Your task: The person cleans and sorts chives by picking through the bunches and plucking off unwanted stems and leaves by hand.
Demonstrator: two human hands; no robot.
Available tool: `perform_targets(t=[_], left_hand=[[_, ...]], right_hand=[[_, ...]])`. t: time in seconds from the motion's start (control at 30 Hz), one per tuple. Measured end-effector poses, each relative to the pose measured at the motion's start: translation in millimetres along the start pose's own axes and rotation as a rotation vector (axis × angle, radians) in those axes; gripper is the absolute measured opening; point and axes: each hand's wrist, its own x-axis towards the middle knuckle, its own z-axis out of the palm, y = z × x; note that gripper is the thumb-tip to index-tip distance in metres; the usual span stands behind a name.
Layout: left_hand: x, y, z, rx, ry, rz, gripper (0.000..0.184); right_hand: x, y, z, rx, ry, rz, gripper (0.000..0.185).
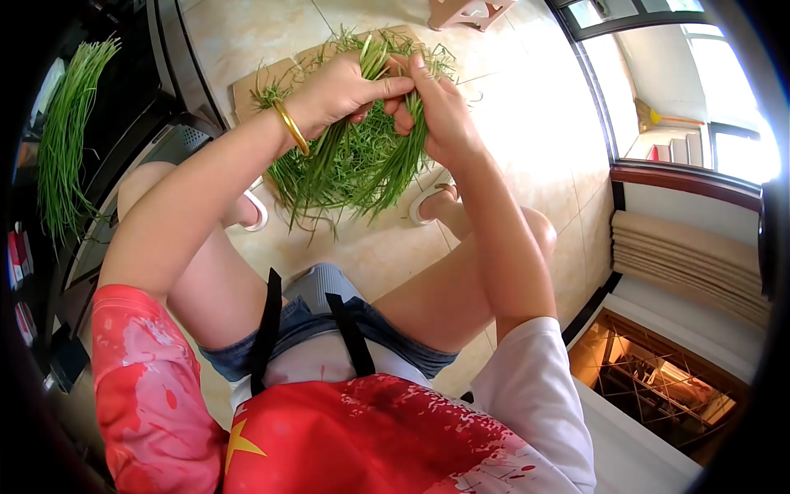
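In front of me, both hands meet over a heap of loose Chinese chives point(362, 156) spread on a flat piece of cardboard point(244, 97) on the floor. My left hand point(336, 89), with a gold bracelet at its wrist, is closed around a bunch of long green chives point(327, 156) whose leaves hang down. Close beside it, my right hand point(447, 115) is closed on more chives point(409, 156), its thumb and fingers near the left thumb. The finger contact between the hands is partly hidden.
Another long bunch of chives point(70, 140) lies on a dark surface to the left. A pink stool point(469, 12) stands on the tiled floor at the top. My feet in light slippers point(259, 211) flank the heap. A glazed door point(683, 90) is at the right.
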Motion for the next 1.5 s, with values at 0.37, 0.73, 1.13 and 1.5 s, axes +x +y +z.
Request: perform_targets(t=[0.37, 0.73, 1.13, 1.5], left_hand=[[18, -13, -30, 0.023, 0.372, 0.108, 0.034], [4, -4, -8, -0.153, 0.089, 0.013, 0.03], [20, -1, -70, -0.565, 0.34, 0.159, 0.023], [14, 4, -42, -0.34, 0.202, -0.021, 0.032]], right_hand=[[0, -8, -9, 0.046, -0.044, 0.038, 0.025], [0, -2, -6, 0.032, -0.069, -0.064, 0.033], [9, -7, -48, -0.004, 0.385, -0.182, 0.032], [6, -13, -21, 0.217, 0.022, 0.012, 0.048]])
